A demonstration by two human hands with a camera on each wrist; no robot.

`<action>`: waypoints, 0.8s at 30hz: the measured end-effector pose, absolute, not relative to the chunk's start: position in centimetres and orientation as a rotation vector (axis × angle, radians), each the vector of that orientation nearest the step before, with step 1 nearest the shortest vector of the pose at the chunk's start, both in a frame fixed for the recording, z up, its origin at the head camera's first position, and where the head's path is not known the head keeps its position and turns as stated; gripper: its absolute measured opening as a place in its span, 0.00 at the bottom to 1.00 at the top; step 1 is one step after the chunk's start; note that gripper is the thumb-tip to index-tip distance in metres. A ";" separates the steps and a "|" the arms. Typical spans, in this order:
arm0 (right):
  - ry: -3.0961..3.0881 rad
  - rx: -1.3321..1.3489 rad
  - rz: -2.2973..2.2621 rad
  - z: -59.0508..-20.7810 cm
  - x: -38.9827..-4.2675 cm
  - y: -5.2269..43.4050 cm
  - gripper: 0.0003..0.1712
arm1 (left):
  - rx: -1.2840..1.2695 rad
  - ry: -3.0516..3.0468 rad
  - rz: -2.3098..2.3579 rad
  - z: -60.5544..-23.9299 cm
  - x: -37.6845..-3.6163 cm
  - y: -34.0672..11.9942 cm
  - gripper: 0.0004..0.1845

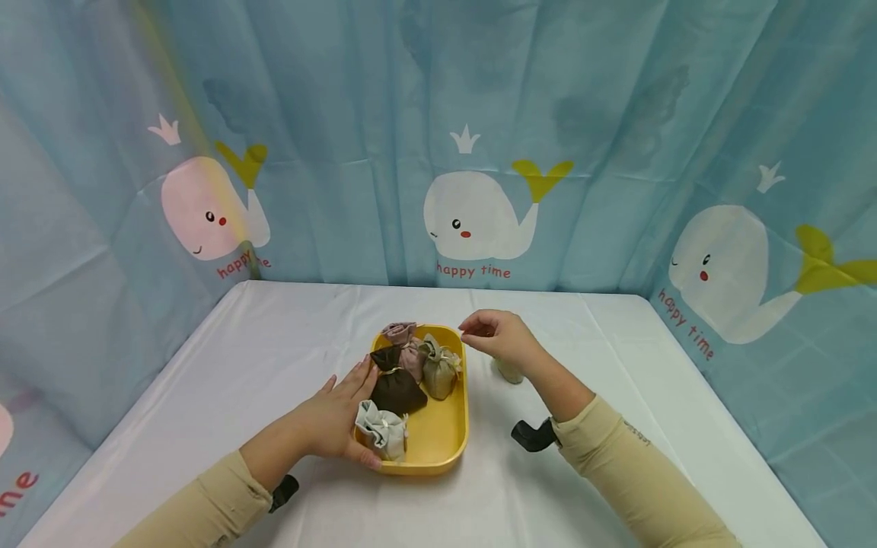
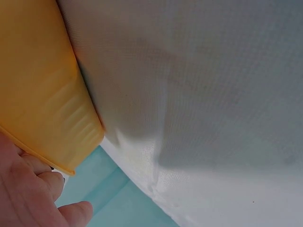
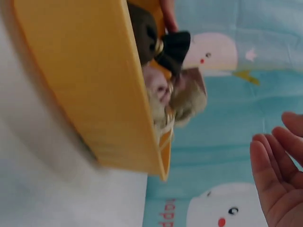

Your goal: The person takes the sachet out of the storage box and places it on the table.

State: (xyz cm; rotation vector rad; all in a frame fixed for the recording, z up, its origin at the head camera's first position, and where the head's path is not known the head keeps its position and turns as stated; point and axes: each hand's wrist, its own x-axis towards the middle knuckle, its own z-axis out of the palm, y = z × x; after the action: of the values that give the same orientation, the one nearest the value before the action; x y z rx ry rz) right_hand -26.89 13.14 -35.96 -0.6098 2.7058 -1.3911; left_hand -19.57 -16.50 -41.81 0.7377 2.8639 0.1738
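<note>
A yellow plastic bin holds several small drawstring pouches: a dark brown pouch, a mauve pouch, an olive-beige pouch and a pale grey-white pouch. My left hand rests along the bin's left rim, fingers extended and thumb near the front corner. Just past the right rim, my right hand hovers with loosely bent fingers and nothing in them. In the right wrist view, that right hand is apart from the bin. Under the right wrist sits a greenish object, mostly hidden.
A white cloth covers the table. Blue curtains with whale prints surround its back and sides. A black strap end sticks out at the right wrist, another black piece at the left.
</note>
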 end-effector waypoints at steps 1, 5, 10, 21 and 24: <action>2.689 -0.650 -1.376 -35.9 -26.8 12.7 0.07 | 0.737 2.862 0.175 -41.8 -19.6 -16.5 0.75; 2.611 -0.762 -1.338 -35.9 -26.6 10.9 0.08 | 0.737 2.861 0.187 -41.7 -19.5 -16.6 0.75; 2.557 -0.877 -1.285 -35.6 -26.4 8.9 0.09 | 0.746 2.866 0.212 -41.7 -19.5 -16.6 0.75; 2.408 -1.070 -1.170 -35.8 -26.1 5.4 0.13 | 0.765 2.857 0.233 -41.7 -19.7 -16.7 0.75; 2.366 -1.084 -1.118 -36.0 -26.1 4.5 0.14 | 0.767 2.855 0.229 -41.7 -19.6 -16.7 0.75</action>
State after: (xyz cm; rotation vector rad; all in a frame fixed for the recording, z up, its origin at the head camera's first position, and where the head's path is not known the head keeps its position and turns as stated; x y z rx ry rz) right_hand -26.13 4.53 -35.96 -1.0844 2.3657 -1.1177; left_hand -19.65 -16.70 -41.69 0.7674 2.8549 0.2295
